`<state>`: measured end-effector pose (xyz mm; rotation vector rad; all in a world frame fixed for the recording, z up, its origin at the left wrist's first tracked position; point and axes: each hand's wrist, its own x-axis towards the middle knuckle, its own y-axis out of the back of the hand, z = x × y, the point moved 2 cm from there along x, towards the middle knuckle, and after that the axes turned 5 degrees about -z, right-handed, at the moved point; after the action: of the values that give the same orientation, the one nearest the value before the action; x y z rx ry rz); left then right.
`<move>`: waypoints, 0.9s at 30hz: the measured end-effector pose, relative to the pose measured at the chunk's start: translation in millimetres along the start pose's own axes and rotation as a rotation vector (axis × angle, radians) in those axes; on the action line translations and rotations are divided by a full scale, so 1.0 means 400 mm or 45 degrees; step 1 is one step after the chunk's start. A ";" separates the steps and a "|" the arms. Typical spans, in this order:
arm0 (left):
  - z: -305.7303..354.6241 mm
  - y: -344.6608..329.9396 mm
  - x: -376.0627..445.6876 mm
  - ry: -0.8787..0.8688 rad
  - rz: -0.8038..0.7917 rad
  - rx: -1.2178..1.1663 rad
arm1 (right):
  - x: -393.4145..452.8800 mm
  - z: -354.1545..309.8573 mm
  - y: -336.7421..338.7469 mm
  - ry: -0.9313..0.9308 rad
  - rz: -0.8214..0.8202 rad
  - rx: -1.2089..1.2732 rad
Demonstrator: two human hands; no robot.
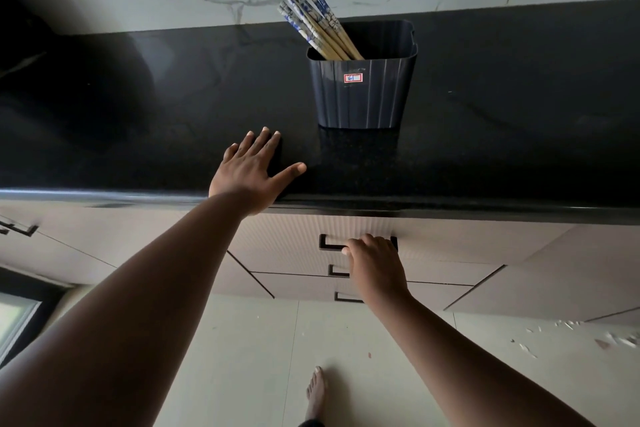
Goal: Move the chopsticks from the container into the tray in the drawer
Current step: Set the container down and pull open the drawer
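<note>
The left hand [251, 170] lies flat and spread on the glossy black counter [519, 149], likely bracing the body. Just right of it and further back stands the ribbed dark plastic container [362, 94], with the chopsticks [318, 22] leaning out of it, pale wood with blue-patterned tops. Below, the right hand [375, 262] is curled around the black handle [329, 243] of the top drawer [450, 243], which looks closed; it seems ready to pull. No tray shows.

Likely home kitchen: black countertop [485, 149], drawers [433, 243].
</note>
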<state>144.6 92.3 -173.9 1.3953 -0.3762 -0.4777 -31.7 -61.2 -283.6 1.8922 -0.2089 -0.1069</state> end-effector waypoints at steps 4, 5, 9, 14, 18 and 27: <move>0.003 0.003 0.000 0.000 -0.002 -0.004 | -0.027 0.001 -0.013 -0.014 0.007 0.042; 0.003 0.003 0.000 0.003 -0.001 -0.006 | -0.034 0.000 -0.012 -0.011 -0.006 0.049; 0.004 0.003 -0.002 0.015 -0.007 -0.008 | -0.087 -0.020 0.011 -0.020 -0.065 0.070; 0.005 0.004 -0.003 0.021 -0.020 -0.007 | -0.256 -0.062 0.006 0.072 -0.002 0.062; 0.004 0.006 -0.003 0.014 -0.029 0.007 | -0.382 -0.087 -0.028 0.114 0.014 -0.035; 0.006 0.001 -0.012 0.002 -0.043 0.014 | -0.473 -0.127 -0.021 0.064 -0.179 0.003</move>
<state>139.3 93.0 -173.1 1.4148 -0.3545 -0.5029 -207.4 25.8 -280.4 1.9088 -0.0419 -0.1543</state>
